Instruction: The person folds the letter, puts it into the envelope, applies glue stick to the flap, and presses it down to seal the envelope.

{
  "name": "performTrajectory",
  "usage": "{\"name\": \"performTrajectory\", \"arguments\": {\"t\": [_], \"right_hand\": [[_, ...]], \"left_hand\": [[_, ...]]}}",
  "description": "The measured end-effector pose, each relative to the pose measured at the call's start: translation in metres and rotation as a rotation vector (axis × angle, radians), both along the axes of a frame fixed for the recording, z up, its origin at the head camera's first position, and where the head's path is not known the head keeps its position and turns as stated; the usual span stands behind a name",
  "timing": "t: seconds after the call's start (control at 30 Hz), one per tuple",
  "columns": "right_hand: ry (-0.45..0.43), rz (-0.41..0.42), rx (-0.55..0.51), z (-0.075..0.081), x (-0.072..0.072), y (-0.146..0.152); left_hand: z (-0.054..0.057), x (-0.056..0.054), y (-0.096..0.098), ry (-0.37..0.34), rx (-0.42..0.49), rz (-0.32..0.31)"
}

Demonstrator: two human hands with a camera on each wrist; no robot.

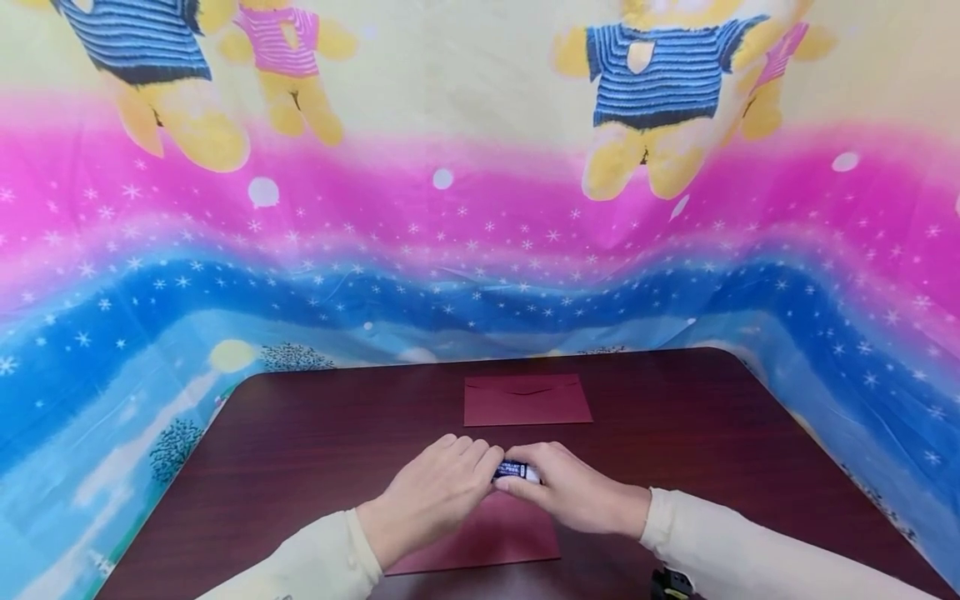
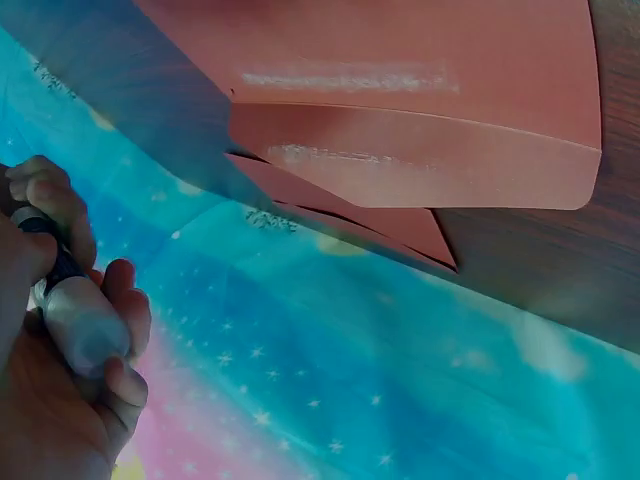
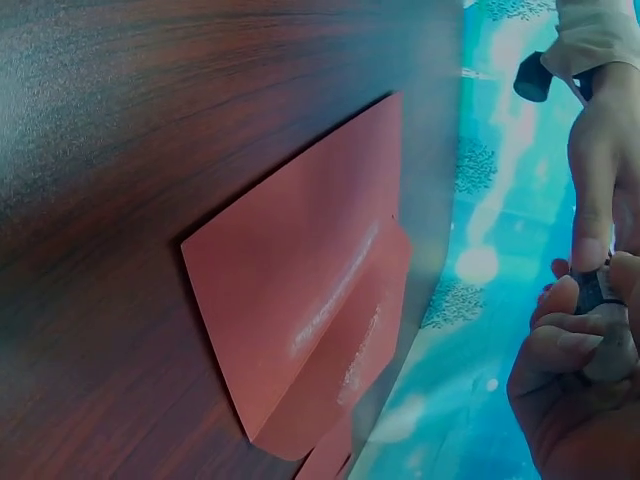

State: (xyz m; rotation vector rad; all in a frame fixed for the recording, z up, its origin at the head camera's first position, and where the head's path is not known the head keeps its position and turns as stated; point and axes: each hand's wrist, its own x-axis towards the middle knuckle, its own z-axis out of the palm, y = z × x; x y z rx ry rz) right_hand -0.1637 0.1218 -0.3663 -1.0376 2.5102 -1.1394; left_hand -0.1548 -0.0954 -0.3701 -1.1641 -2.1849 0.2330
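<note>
Both hands meet on a glue stick (image 1: 516, 471) held above the near red envelope (image 1: 498, 533). My left hand (image 1: 438, 487) grips one end, its fingers curled over and hiding that part. The other end, pale and rounded, is between the thumb and fingers of my right hand (image 1: 573, 492). Dark labelling shows between the hands. In the left wrist view the near envelope (image 2: 420, 45) lies with its flap (image 2: 480, 165) opened out. White glue streaks run along the body and the flap, on either side of the fold.
A second red envelope (image 1: 528, 404), flap folded down, lies farther back on the dark wooden table (image 1: 322, 442). A printed cloth (image 1: 480, 217) with bears and snowflakes hangs behind and around the table's edges.
</note>
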Motion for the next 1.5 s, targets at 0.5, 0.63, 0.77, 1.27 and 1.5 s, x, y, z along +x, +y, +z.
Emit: {"name": "performTrajectory", "arguments": {"t": [0.5,0.63,0.77,1.27,1.5], "right_hand": [[0.100,0.020,0.055,0.010,0.008,0.006],[0.166,0.011,0.057,0.011,0.009,0.007],[0.226,-0.002,0.047,0.010,0.010,0.007],[0.046,-0.065,-0.056,0.005,0.004,0.025],[0.054,-0.066,-0.058,0.006,0.004,0.025]], "left_hand": [[0.003,-0.017,-0.001,0.160,-0.014,-0.180],[0.006,-0.016,-0.001,0.137,0.001,-0.164],[0.010,-0.017,-0.002,0.101,0.030,-0.154],[0.022,-0.008,-0.024,-0.886,0.523,-0.075],[0.021,-0.005,-0.025,-0.991,0.664,-0.110]]}}
